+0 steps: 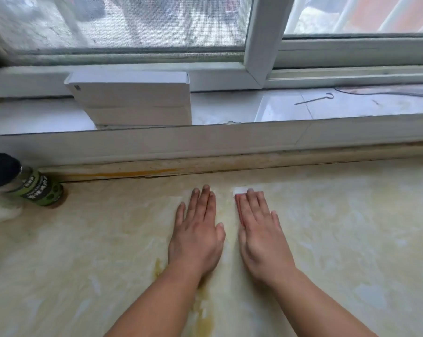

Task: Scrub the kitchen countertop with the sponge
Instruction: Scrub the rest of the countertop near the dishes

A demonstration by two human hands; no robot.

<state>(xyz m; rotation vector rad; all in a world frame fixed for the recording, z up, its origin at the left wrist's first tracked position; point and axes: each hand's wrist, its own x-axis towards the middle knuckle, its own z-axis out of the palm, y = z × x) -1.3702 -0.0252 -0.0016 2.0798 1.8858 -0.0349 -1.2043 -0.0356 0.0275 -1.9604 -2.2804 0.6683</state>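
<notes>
Head view, the only one we have: we look down on a pale yellow marbled countertop [339,239] with both bare hands laid flat on it, side by side and just apart. The left hand [197,229] lies palm down, fingers straight and close together, thumb out toward the right hand; it holds nothing. The right hand [260,235] is likewise flat with straight fingers, and it presses on the sponge [239,192], of which we see only a white corner past the fingertips and a thin pink-red edge along the index-finger side; the rest is hidden under the palm. A yellow-brown stain [203,310] runs along the counter between the forearms. At far left a bottle [23,182] with a black cap and green label stands against the back edge, beside something white we cannot identify. Behind the counter rises a tiled window sill [229,110] carrying a white box [135,100] and, to the right, a thin metal hook [313,99]. Above is the white window frame [261,40], with mesh screen on the left pane.
</notes>
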